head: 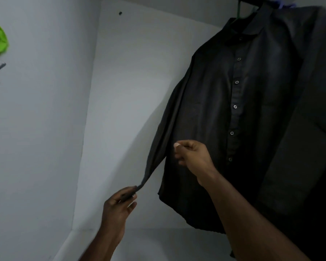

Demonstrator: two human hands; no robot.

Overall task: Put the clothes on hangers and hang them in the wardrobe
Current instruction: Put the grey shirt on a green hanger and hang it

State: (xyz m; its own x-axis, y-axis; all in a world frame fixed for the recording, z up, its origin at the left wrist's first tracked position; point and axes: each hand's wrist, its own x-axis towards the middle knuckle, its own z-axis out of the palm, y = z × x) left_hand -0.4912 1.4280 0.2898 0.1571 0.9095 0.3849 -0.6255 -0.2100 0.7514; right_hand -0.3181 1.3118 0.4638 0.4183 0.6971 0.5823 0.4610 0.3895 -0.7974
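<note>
Rail: I see a dark wardrobe rail (252, 0) at top right — it carries the clothes.
Hanging there: green hanger (239, 10) bearing a black shirt (224, 110).

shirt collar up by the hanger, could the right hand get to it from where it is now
Probably yes. The right hand sits at the front of the black shirt, fingers loosely curled, and nothing lies between it and the collar; whether the arm stretches that far is a guess.

Both hands (119, 201) (191, 154) raised, fingers pinched

Pale grey walls (45, 129) meeting at a corner
</note>
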